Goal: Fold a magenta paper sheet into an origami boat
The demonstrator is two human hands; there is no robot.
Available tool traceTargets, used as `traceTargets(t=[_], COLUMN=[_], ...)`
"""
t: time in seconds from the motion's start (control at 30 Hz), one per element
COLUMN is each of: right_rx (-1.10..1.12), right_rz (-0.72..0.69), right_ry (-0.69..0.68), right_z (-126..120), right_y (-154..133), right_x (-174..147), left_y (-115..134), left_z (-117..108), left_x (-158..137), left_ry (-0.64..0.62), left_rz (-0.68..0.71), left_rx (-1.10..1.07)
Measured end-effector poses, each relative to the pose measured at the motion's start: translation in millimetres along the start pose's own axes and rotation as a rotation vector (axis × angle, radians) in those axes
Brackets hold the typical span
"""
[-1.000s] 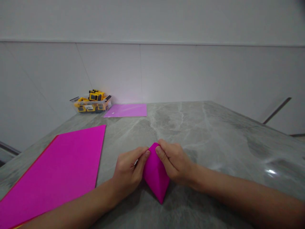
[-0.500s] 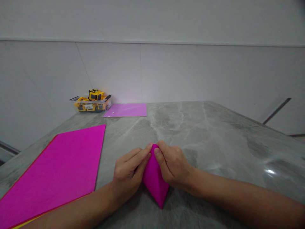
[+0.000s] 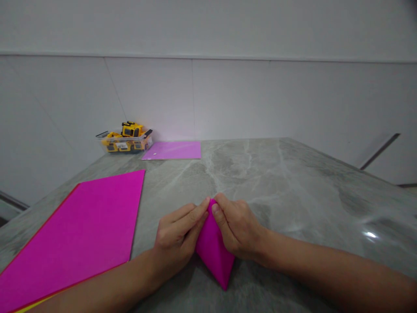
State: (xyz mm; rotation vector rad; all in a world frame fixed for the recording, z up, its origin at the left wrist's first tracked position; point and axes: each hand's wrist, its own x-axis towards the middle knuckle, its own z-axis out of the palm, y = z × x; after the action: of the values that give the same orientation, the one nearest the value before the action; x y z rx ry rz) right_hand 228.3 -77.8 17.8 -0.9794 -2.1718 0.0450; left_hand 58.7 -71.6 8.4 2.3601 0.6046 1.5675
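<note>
Between my two hands is a folded piece of magenta paper (image 3: 214, 248), its pointed end hanging down toward me. My left hand (image 3: 180, 226) pinches its upper left edge between thumb and fingers. On the other side my right hand (image 3: 239, 226) grips the upper right edge, with the thumb pressed on the near face close to the top. The fingertips of both hands almost meet at the paper's top. Part of the paper's sides is hidden behind my fingers.
A stack of large coloured sheets (image 3: 81, 230), magenta on top with red and yellow edges beneath, lies at left on the grey marbled table (image 3: 276, 187). Against the wall stand a clear bin (image 3: 125, 145) of yellow toy trucks (image 3: 132, 129) and a flat lilac pack (image 3: 176, 150).
The folded paper's lower point has swung slightly right and toward me. Both hands keep their hold, shifted only a little to the right.
</note>
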Motion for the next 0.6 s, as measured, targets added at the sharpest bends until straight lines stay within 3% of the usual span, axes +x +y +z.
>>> traceTargets(t=[0.23, 0.33, 0.4, 0.47, 0.53, 0.6], right_rx=[0.104, 0.207, 0.245, 0.269, 0.308, 0.367], right_rz=[0.053, 0.1, 0.132, 0.17, 0.211, 0.241], right_ry=[-0.057, -0.028, 0.06, 0.176, 0.265, 0.296], right_z=[-2.6, -0.6, 1.0, 2.5, 3.9, 5.5], right_y=[0.5, 5.3, 10.3, 15.9, 21.0, 25.2], right_x=[0.7, 4.4, 8.1, 11.1, 12.2, 11.5], left_y=[-2.7, -7.4, -13.8, -22.1, -30.2, -35.7], left_z=[-2.9, -2.0, 0.4, 4.2, 8.7, 12.6], left_x=[-2.1, -1.3, -0.9, -1.2, -2.1, -2.8], left_ry=[-0.05, -0.051, 0.0, 0.11, 0.195, 0.158], left_rz=[0.016, -0.057, -0.176, -0.38, -0.645, -0.846], left_rx=[0.014, 0.01, -0.007, -0.089, -0.284, -0.555])
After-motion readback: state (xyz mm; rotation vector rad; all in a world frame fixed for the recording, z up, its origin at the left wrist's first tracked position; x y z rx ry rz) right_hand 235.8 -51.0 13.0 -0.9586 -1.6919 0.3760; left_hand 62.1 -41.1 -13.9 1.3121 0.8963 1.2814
